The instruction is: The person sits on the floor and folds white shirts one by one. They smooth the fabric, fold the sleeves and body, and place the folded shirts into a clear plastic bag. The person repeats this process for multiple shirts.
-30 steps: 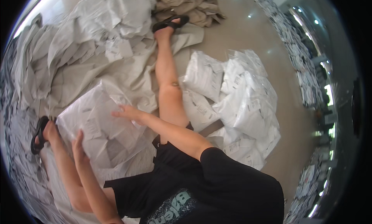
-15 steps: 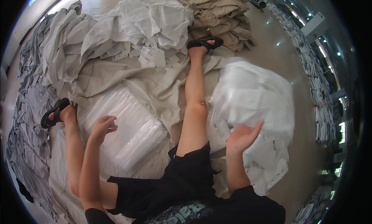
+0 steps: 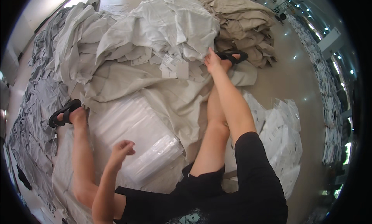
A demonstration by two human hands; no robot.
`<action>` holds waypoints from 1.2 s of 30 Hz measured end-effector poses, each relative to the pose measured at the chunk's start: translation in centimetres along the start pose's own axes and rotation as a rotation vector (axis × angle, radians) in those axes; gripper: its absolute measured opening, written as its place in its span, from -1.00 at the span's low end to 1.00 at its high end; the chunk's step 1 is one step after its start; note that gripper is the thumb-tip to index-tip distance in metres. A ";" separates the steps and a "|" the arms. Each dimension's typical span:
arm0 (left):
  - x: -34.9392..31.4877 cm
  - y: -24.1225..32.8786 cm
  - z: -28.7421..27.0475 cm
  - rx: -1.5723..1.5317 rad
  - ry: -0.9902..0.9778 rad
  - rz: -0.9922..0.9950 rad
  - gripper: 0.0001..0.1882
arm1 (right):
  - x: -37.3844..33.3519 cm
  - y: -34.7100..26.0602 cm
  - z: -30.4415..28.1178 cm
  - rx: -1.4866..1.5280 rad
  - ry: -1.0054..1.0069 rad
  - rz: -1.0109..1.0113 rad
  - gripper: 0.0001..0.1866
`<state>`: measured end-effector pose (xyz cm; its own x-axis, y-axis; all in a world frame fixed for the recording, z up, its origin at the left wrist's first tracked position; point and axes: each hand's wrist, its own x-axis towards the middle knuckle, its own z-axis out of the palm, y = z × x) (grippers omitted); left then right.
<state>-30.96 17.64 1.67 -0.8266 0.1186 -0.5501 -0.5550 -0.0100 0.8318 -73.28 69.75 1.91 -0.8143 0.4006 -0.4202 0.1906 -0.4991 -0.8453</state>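
My left hand (image 3: pixel 123 149) hovers over the near left side of a stack of clear plastic bags (image 3: pixel 145 123). Its fingers are curled in, and nothing shows between them. Stretched far forward, my right hand (image 3: pixel 213 62) is at the near right edge of a heap of white garments (image 3: pixel 170 22), beside my sandalled foot. Its fingers are extended toward the cloth; whether they touch it is unclear. White paper tags (image 3: pixel 175 67) lie at the heap's near edge. To the right of my leg are filled clear bags with white contents (image 3: pixel 281 135), lying in a pile.
A beige cloth (image 3: pixel 155 84) is spread under the bags. Grey garments (image 3: pixel 42 107) are heaped along the left, and tan garments (image 3: pixel 246 22) at the far right. Black sandals (image 3: pixel 65 113) are on my feet. A long row of stacked packages (image 3: pixel 319 73) runs along the right.
My right hand has left the white bagged package, which now lies on the right-hand pile, and reached forward to the white garments. My left hand has curled its fingers more. The view has shifted.
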 end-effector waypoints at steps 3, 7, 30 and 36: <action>-0.4 0.2 2.0 0.067 -0.037 -0.009 -0.72 | 3.9 -3.9 1.6 -0.004 0.083 0.070 -0.55; 1.2 -0.6 1.5 0.141 -0.032 0.063 -0.66 | 0.8 -9.5 6.6 0.101 -0.346 0.011 -0.77; -1.8 22.3 4.1 0.522 0.789 1.066 -0.74 | -42.0 -12.8 14.5 -0.182 -0.845 -0.624 -0.45; -8.9 25.3 0.9 0.593 0.403 0.947 -0.60 | -40.0 -0.8 9.8 -0.766 -0.453 -1.176 -0.14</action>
<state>-37.58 17.23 27.64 -0.9132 -0.0101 0.4073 0.3355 0.5484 0.7660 -46.23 46.59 22.59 -0.7734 -0.0624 0.6309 -0.5671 0.5129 -0.6445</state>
